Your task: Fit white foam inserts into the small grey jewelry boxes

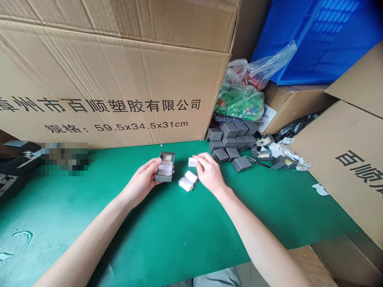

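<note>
My left hand [149, 174] is wrapped around a small dark grey box [163, 178], its open side facing up. Inside the box lie a white piece and, at the far end, a round pale gold item too small to name. To the right, my right hand [210, 172] pinches a small white paper card [192, 162] between thumb and fingers. Just below that card, a folded white paper piece [188, 181] rests on the green table, touched by neither hand.
Dark grey boxes [229, 142] are stacked at the right rear, beside crumpled white paper [285, 150] and a thin dark tool [257, 162]. Behind them sit plastic bags [242, 101] and a blue crate [314, 44]. Large cartons [113, 79] wall the back and right of the green table [167, 235].
</note>
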Motion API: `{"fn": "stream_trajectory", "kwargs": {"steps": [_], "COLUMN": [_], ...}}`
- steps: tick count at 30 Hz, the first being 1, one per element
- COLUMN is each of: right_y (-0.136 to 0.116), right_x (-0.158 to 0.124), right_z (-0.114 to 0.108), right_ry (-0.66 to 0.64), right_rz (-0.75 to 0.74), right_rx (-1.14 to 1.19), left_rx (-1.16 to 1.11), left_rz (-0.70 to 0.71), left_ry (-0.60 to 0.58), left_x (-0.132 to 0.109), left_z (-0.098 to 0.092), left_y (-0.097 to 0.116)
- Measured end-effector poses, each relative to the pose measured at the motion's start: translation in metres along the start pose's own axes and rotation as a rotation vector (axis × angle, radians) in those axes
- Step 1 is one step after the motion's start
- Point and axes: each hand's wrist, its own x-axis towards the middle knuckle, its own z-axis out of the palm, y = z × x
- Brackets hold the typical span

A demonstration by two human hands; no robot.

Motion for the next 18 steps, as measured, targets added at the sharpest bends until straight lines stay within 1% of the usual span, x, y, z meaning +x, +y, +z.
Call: {"fn": "stream_trajectory", "kwargs": {"steps": [6,8,10,12,13,14,15,16,18], "right_y": [0.0,-0.002,-0.006,-0.009,-0.009,-0.009,-0.009,-0.007,-0.005], "right_x": [0.0,0.0,0.0,0.0,0.0,0.0,0.001,0.001,0.003], "right_z": [0.002,0.001,-0.003,-0.007,-0.009,-0.011,-0.012,-0.011,-0.009], "right_ry": [0.01,0.034,0.122,0.271,0.343,0.388,0.388,0.346,0.216], "right_rz": [0.006,-0.02,-0.08,-0.144,-0.159,-0.155,-0.14,-0.119,-0.074], "right_rx": [-0.012,0.002,0.031,0.051,0.052,0.049,0.046,0.047,0.061], "left_rx": [-0.01,-0.012,-0.011,-0.013,-0.014,-0.016,-0.016,-0.015,-0.013], "left_rz": [0.002,0.003,0.001,0.003,0.005,0.009,0.012,0.016,0.017], "left_ry": [-0.001,0.004,0.009,0.006,0.0,-0.004,-0.008,-0.008,-0.005], "left_x": [-0.001,-0.002,-0.001,-0.001,0.0,0.0,0.0,0.0,0.001], "left_z": [0.002,0.003,0.003,0.003,0.003,0.003,0.002,0.002,0.001], "left_y": [0.001,0.002,0.002,0.002,0.001,0.001,0.001,0.0,0.0]}}
